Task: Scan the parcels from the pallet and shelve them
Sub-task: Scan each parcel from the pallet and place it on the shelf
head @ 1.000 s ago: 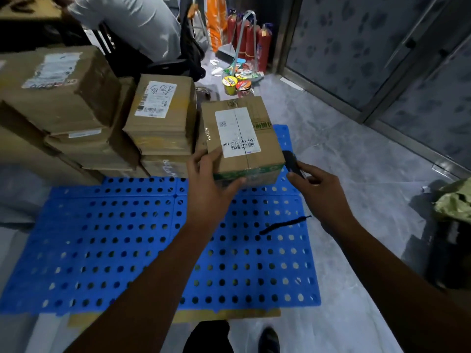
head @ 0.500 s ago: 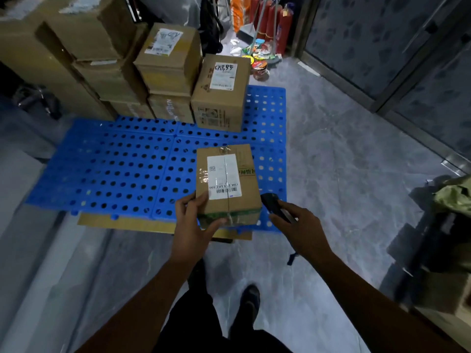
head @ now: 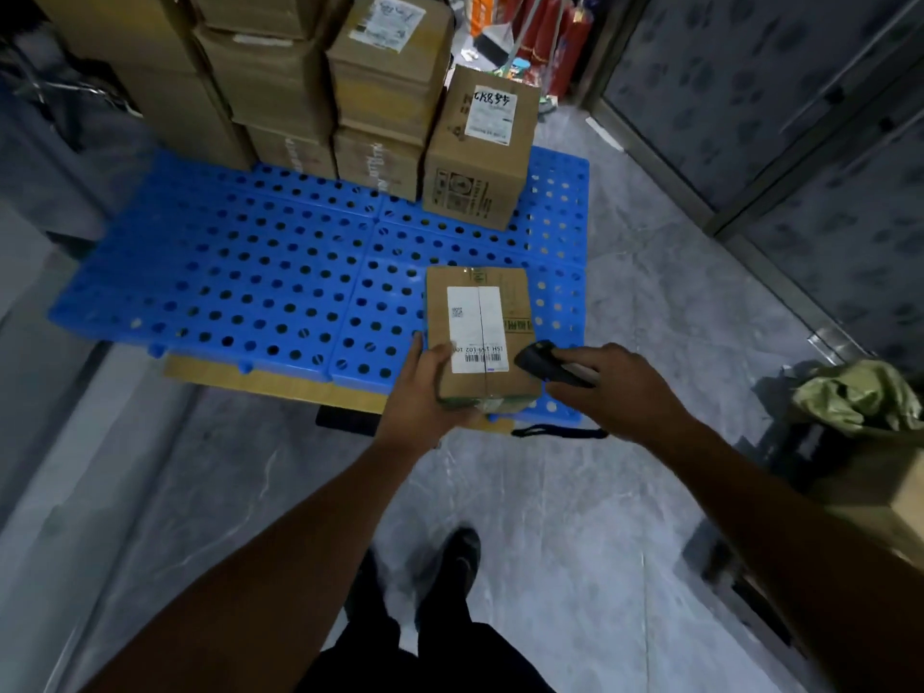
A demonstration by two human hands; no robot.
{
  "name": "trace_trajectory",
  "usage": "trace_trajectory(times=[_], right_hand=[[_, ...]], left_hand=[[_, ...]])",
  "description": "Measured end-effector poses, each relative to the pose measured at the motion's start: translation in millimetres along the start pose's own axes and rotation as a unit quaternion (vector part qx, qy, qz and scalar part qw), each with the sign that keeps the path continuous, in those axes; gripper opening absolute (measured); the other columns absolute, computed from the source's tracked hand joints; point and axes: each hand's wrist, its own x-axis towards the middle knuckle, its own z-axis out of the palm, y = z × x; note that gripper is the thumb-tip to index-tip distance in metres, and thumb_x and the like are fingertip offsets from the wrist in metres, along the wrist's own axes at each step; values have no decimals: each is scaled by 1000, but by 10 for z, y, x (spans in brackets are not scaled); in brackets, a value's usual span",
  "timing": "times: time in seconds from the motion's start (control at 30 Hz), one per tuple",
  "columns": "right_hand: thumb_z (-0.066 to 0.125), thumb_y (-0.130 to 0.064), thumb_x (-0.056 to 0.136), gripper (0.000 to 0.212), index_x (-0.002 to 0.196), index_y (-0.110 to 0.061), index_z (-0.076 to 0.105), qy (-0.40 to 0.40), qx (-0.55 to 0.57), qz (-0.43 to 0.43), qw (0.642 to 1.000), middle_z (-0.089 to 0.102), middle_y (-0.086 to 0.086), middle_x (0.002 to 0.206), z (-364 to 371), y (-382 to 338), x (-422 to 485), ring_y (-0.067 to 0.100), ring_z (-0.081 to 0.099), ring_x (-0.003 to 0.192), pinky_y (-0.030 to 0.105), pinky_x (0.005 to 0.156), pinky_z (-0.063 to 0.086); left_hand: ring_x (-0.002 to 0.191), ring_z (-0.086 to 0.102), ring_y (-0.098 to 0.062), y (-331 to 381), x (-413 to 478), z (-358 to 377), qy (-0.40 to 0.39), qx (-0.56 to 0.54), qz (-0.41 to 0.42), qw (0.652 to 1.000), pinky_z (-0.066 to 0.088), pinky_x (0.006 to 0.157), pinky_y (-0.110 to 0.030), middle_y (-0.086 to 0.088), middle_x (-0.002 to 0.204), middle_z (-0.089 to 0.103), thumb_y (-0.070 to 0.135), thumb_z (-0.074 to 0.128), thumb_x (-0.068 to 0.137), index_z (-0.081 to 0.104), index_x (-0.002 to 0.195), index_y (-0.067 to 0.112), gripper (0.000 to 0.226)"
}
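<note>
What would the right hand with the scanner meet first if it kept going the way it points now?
The right hand aims the black scanner left, at the small parcel held by the left hand. It would probably meet that parcel's right edge first, near the label; the gap looks slight, but depth is unclear.

Dim room with a grey marbled floor (head: 575, 517). Patterned grey wall panels (head: 750, 92) in metal frames run along the right. Red fire extinguishers (head: 560, 37) stand at the far end.
</note>
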Motion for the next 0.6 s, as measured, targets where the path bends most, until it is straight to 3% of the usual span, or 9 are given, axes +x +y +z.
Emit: trace_trajectory(times=[0.13, 0.33, 0.47, 0.6], right_hand=[[70, -58, 81, 57, 135, -46, 57, -30, -170, -9, 985, 51, 2, 103, -177, -285, -81, 28, 53, 107, 41, 84, 51], [61, -61, 81, 54, 134, -49, 53, -57, -283, -4, 957, 40, -4, 94, -300, -431, -218, 26, 47, 104, 38, 76, 43], [60, -62, 82, 54, 134, -49, 53, -62, -301, 3, 952, 39, -5, 94, -301, -403, -336, 24, 45, 104, 36, 73, 36], [66, -59, 81, 52, 131, -48, 58, -54, -223, 30, 973, 48, -3, 93, -305, -267, -335, 23, 53, 102, 34, 73, 44]], left_hand=[[145, 38, -29, 50, 64, -2, -7, -7, 9, 1000, 46, 111, -50, -8, 164, 25, 37, 95, 64, 39, 141, 27, 96], [151, 29, -29, 81, 12, 5, -10, -25, 43, 999, 45, 112, -52, -11, 167, 19, 25, 92, 71, 39, 142, 20, 88], [152, 26, -26, 97, 5, 1, -6, -27, 41, 999, 44, 111, -45, -11, 167, 21, 24, 92, 72, 42, 142, 16, 86], [143, 39, -23, 84, 26, -2, -7, -32, 32, 999, 48, 106, -43, -8, 160, 31, 25, 95, 67, 42, 138, 16, 89]])
